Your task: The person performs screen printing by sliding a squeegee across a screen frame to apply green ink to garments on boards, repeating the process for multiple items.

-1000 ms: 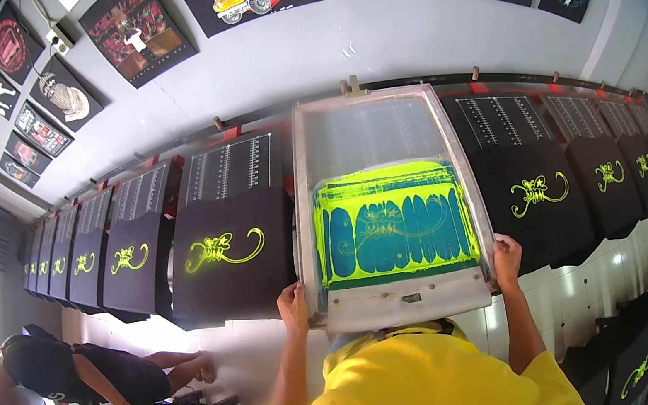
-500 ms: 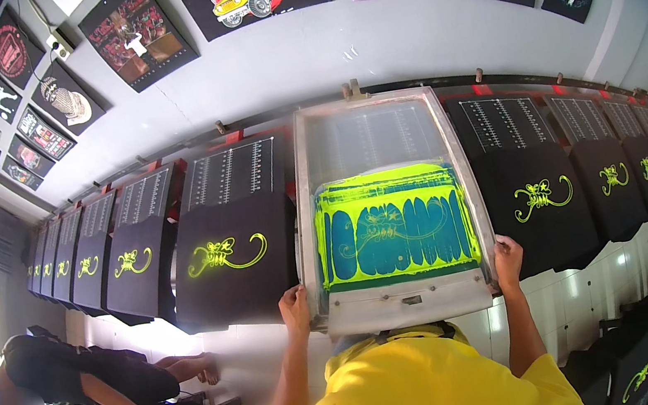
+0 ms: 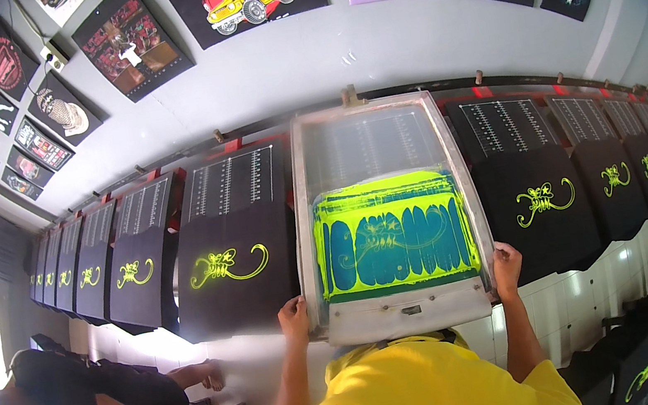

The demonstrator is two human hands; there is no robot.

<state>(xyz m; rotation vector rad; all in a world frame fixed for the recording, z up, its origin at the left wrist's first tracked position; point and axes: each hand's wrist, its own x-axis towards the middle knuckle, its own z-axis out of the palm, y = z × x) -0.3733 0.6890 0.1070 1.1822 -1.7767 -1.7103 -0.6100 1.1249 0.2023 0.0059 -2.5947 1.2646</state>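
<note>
A screen printing frame [image 3: 304, 239] lies in front of me, with its far end at the rail. Bright yellow-green ink [image 3: 389, 189] is spread over its mesh in a thick band, with streaks around a blue-green area. A curled, lizard-like design shows faintly through the mesh. A pale flap [image 3: 375, 320] covers the near end. My left hand [image 3: 293, 319] is closed at the near left corner of the frame, and my right hand [image 3: 507, 267] grips the near right side. What lies under the frame is mostly hidden.
Black shirts with yellow-green prints lie on boards left [image 3: 239, 278] and right [image 3: 543, 211] of the frame. A dark rail [image 3: 261, 116] with pegs runs behind them. Another person [image 3: 75, 386] works at the lower left. More printed shirts [image 3: 643, 373] are at the lower right.
The view has shifted slightly, so the frame and shirts sit a little lower in the picture. Both my hands keep their grip. The other person's hand has moved slightly.
</note>
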